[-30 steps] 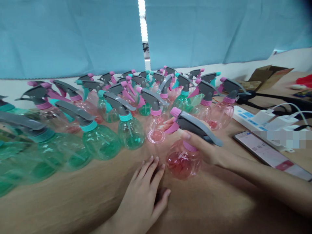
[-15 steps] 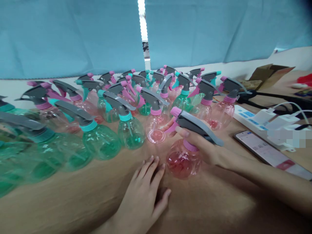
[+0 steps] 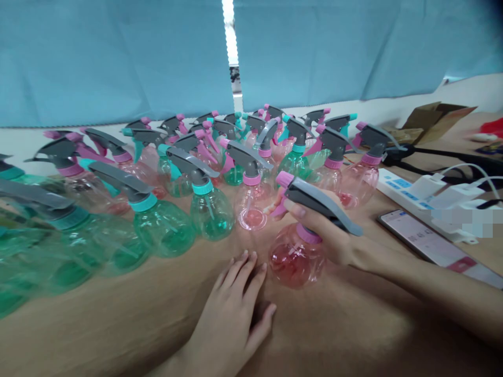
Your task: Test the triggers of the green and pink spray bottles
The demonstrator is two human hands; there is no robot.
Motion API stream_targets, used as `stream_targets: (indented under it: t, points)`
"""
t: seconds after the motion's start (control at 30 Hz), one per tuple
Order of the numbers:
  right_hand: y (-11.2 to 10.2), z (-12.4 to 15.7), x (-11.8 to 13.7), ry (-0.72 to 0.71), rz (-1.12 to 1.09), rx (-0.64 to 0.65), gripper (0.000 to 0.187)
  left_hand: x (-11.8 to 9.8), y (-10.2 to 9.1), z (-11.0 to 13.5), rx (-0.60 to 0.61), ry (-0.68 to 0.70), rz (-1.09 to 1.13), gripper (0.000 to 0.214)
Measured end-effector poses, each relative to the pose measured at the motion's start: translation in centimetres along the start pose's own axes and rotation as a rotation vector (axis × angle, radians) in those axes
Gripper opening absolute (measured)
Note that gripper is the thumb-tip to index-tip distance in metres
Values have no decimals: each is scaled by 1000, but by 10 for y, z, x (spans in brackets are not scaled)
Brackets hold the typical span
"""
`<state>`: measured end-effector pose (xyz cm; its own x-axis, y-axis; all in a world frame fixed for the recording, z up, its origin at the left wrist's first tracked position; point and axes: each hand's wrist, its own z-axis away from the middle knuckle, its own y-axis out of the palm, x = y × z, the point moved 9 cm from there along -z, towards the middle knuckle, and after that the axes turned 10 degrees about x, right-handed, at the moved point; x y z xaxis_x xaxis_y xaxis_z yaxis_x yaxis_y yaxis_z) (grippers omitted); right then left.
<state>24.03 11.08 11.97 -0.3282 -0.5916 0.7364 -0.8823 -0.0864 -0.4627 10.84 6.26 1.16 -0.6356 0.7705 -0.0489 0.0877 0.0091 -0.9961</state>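
Observation:
My right hand (image 3: 328,225) is wrapped round the neck of a pink spray bottle (image 3: 294,262), fingers at its pink trigger. The bottle has a grey head with a pink nozzle, which points left and away. My left hand (image 3: 238,301) lies on the brown tabletop (image 3: 314,335) with its fingers stretched out, beside the pink bottle and apart from it. Just beyond stands another pink spray bottle (image 3: 252,209). A green spray bottle (image 3: 212,217) with a turquoise collar is to its left, and a larger-looking green spray bottle (image 3: 163,230) comes after that.
Several more pink and green spray bottles crowd the table's far side and left. On the right lie a phone (image 3: 428,241) and a white power strip (image 3: 401,188) with plugged-in chargers. Behind them is an open cardboard box (image 3: 436,123). Blue cloth (image 3: 314,52) hangs at the back.
Almost nothing differs. My right hand and the pink spray bottle have shifted very slightly to the right; my left hand rests in the same place.

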Motion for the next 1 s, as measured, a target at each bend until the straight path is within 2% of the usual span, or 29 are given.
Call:
stream_targets:
  t: [0.47,0.67,1.0]
  points:
    - [1,-3,6,-15,-37,17,21,1,1,1,-5,-2,-11,48]
    - [3,-3,0,39,-56,32,20,-1,0,0,-9,13,-19,49]
    - [3,2,-3,34,-95,23,20,-2,0,-1,26,0,-23,49]
